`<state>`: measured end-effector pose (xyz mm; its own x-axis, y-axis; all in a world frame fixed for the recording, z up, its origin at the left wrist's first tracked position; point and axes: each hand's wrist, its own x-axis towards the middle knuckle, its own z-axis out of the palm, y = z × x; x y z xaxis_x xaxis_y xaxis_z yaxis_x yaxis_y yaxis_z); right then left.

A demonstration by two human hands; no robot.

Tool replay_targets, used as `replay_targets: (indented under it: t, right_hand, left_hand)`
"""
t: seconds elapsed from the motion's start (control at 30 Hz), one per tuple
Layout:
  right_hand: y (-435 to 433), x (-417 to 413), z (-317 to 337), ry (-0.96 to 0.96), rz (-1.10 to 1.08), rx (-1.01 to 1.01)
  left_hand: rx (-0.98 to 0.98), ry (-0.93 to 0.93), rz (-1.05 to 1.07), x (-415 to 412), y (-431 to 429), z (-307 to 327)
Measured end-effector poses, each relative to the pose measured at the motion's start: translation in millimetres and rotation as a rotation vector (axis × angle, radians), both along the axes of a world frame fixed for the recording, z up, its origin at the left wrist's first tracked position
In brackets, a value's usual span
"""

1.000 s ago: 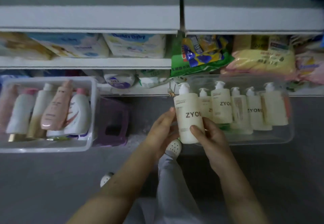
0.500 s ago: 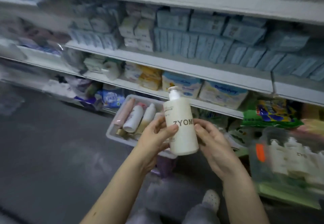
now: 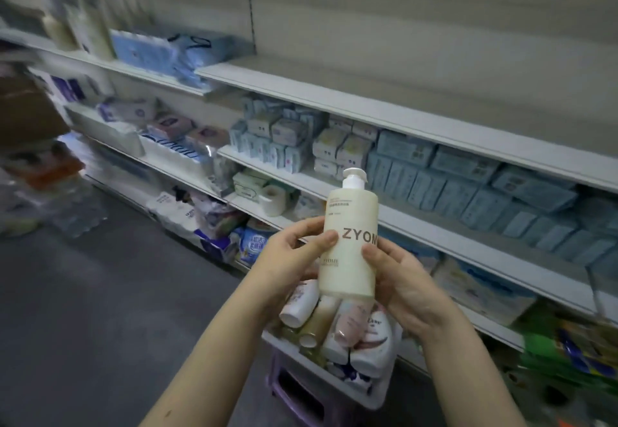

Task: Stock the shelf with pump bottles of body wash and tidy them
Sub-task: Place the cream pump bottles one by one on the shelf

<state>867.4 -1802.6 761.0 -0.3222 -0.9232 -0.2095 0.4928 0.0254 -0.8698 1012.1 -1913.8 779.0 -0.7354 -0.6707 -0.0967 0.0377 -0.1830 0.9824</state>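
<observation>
**While held upright in both hands: one pump bottle ahead of shelving**

Where the pump bottle (image 3: pixel 349 246) stands upright in mid-air in front of the shelving, above a tub (image 3: pixel 317 371) of mixed bottles, the left hand (image 3: pixel 287 259) wraps its left flank with the thumb across the label. The right hand (image 3: pixel 404 286) grips the right flank near the base, thumb on the front. If full, the bottle is probably fairly heavy, with stiff plastic walls and a smooth, possibly slippery skin. The best hold is the broad cylindrical body, taken low. The pump head (image 3: pixel 354 177) is narrow, likely swivels, and should not bear the load. The bare shelf (image 3: pixel 368 83) above looks the probable destination.
</observation>
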Motion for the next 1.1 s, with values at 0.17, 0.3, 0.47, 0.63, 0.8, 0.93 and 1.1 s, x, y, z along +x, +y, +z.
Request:
replay_targets:
  t: [0.17,0.3,0.47,0.63,0.8,0.93,1.1]
  right_hand:
    - [-66,1,21,0.041,-0.016,-0.045]
    - [-122,9,45,0.132,-0.069,-0.052]
    - [-201,29,61,0.208,-0.13,-0.106]
    - [-290,67,66,0.251,-0.232,-0.154]
    - [-366,100,69,0.277,-0.307,-0.211]
    - [-415,106,72,0.368,-0.341,-0.206]
    - [-476,86,78,0.437,-0.368,-0.215]
  left_hand:
    - [-0.048,0.044,0.122,13,-53,15]
    - [-0.05,0.084,0.294,32,-108,23]
    - [-0.077,0.127,0.328,55,-188,29]
    - [-0.105,0.109,0.291,92,-284,33]
    - [-0.175,0.115,0.301,122,-375,47]
    - [-0.202,0.1,0.273,119,-430,56]
    - [-0.213,0.082,0.256,88,-501,58]
